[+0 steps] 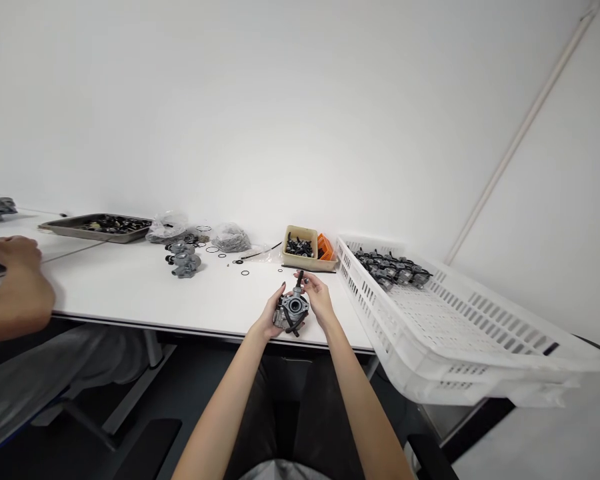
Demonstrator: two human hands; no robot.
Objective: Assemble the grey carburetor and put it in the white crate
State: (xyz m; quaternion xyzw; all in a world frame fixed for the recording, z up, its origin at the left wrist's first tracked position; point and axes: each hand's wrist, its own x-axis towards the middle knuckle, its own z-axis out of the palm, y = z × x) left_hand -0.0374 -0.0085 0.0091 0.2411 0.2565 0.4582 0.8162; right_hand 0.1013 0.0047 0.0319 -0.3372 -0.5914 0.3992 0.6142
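Near the table's front edge I hold a grey metal carburetor (295,305) with a round bore facing me and a black hose looped across its lower front. My left hand (269,319) is wrapped around its left side. At the top, the fingers of my right hand (318,299) pinch close to the black cap (300,277) that stands up from the body. Whether those fingers grip the cap or a small part beside it is hard to make out.
At right stands a white plastic crate (405,347) with several carburetors (393,267). Behind my hands are a cream bin (300,233) of small black parts and an orange basket (325,245). Further left lie carburetor bodies (183,260), plastic bags (230,237), a metal tray (100,228) and a co-worker's arm (20,293).
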